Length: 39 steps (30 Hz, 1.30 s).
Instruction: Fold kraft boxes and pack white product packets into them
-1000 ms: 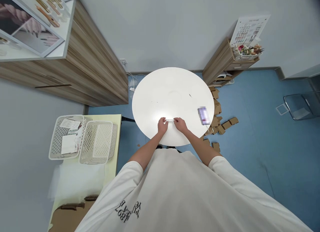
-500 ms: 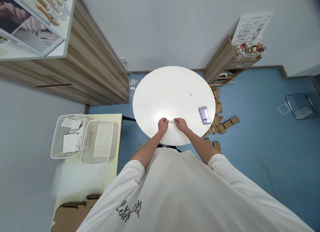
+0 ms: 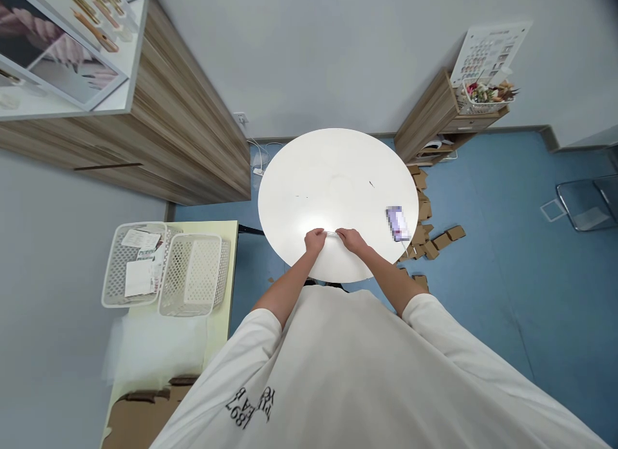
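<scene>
Between my hands, over the near part of a white round table, is a small, thin whitish strip. It is too small for me to tell its kind. My left hand pinches its left end, and my right hand pinches the right end. The fingers of both hands are closed and partly cover the strip. To the right of my right hand lies a purple phone-like object, blurred out, with a white cable at its lower end.
White baskets, one with papers, stand on a pale side table at left. Brown cardboard boxes lie on the floor at right. A tall wooden cabinet and a small cabinet flank the table. A chair is far right.
The whole view has shifted very slightly. Both hands keep the same pinch on the whitish strip, in nearly the same place.
</scene>
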Each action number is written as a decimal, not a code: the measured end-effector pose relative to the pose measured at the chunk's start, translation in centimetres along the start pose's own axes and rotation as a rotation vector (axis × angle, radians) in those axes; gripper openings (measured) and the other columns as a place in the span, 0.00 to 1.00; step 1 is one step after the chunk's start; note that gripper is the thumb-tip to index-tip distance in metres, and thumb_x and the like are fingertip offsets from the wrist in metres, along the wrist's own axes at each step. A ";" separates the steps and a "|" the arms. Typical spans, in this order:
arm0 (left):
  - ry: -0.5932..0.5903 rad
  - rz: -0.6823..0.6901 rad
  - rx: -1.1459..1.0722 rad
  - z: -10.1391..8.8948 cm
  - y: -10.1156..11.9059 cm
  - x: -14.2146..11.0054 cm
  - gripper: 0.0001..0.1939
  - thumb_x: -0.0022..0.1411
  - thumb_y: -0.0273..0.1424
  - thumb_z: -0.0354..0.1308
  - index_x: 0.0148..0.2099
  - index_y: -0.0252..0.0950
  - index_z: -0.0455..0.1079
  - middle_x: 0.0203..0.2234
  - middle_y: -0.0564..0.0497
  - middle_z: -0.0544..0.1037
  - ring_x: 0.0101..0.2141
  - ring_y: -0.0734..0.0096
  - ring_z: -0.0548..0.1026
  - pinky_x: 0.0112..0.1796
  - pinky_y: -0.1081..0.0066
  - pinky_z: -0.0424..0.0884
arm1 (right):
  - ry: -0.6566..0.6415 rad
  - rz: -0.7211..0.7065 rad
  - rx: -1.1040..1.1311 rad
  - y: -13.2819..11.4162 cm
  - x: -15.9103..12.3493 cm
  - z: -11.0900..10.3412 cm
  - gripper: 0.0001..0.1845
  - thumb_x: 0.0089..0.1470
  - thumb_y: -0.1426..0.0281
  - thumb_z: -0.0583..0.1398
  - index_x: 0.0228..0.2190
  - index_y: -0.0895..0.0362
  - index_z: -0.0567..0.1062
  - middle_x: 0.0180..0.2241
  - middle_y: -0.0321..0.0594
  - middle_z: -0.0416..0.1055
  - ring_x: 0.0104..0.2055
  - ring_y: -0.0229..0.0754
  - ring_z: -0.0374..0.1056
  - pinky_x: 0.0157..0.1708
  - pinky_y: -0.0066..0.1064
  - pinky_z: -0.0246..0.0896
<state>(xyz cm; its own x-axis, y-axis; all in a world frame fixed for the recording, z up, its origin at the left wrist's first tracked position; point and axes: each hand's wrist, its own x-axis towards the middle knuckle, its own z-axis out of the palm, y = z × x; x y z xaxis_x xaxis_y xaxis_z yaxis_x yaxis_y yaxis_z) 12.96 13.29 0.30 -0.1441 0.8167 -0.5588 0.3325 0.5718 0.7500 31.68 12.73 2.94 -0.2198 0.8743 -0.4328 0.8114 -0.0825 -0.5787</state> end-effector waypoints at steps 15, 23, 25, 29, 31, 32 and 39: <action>-0.034 -0.006 -0.079 0.1 -0.6 -0.3 0.23 0.62 0.27 0.63 0.59 0.36 0.73 0.58 0.43 0.76 0.54 0.62 0.77 0.56 0.65 0.70 | 0.052 0.018 -0.008 0.4 0.9 1.5 0.22 0.65 0.72 0.51 0.57 0.52 0.72 0.52 0.44 0.76 0.52 0.48 0.71 0.53 0.37 0.63; -0.092 0.029 -0.104 0.3 -2.4 -0.5 0.29 0.55 0.19 0.62 0.59 0.35 0.68 0.58 0.40 0.74 0.55 0.62 0.76 0.54 0.66 0.71 | 0.179 0.185 0.194 0.5 0.9 2.3 0.32 0.65 0.72 0.51 0.68 0.59 0.58 0.61 0.50 0.69 0.60 0.47 0.68 0.60 0.39 0.61; -0.102 0.027 -0.071 0.2 -2.5 -0.8 0.29 0.55 0.19 0.62 0.59 0.35 0.68 0.58 0.40 0.74 0.55 0.61 0.75 0.54 0.65 0.70 | 0.185 0.216 0.194 0.5 0.3 2.6 0.30 0.64 0.73 0.50 0.66 0.59 0.61 0.61 0.50 0.68 0.60 0.47 0.67 0.60 0.39 0.61; -0.101 0.007 0.036 -0.2 -2.7 -1.5 0.25 0.58 0.21 0.60 0.58 0.38 0.68 0.57 0.42 0.75 0.55 0.60 0.74 0.55 0.64 0.68 | 0.146 0.253 0.219 0.7 -1.1 3.6 0.23 0.64 0.73 0.52 0.58 0.54 0.70 0.55 0.46 0.74 0.53 0.46 0.72 0.54 0.38 0.67; -0.110 -0.011 0.063 -0.4 -2.8 -1.9 0.24 0.59 0.22 0.60 0.57 0.39 0.68 0.56 0.43 0.75 0.55 0.60 0.74 0.55 0.64 0.68 | 0.126 0.258 0.219 0.7 -1.5 4.1 0.19 0.64 0.72 0.53 0.54 0.53 0.72 0.52 0.44 0.76 0.51 0.45 0.73 0.52 0.37 0.67; -0.118 -0.018 0.067 -0.5 -2.9 -2.0 0.23 0.59 0.22 0.60 0.57 0.39 0.68 0.56 0.43 0.75 0.55 0.60 0.74 0.55 0.64 0.68 | 0.120 0.257 0.218 0.7 -1.7 4.4 0.17 0.64 0.72 0.53 0.52 0.52 0.73 0.51 0.43 0.76 0.51 0.44 0.73 0.52 0.36 0.67; -0.173 -0.027 0.053 -0.4 -2.9 -2.5 0.25 0.57 0.22 0.61 0.58 0.39 0.68 0.58 0.41 0.74 0.56 0.57 0.74 0.56 0.62 0.67 | 0.092 0.238 0.241 0.7 -1.5 5.5 0.18 0.63 0.72 0.54 0.53 0.54 0.74 0.53 0.44 0.75 0.52 0.44 0.72 0.54 0.36 0.66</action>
<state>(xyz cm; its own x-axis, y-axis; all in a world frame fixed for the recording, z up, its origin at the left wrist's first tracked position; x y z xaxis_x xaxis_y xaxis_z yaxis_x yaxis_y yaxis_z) 11.98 9.61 -0.31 0.0075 0.7730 -0.6344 0.3798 0.5846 0.7169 29.65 8.72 -0.59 0.0186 0.8556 -0.5173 0.6805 -0.3899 -0.6204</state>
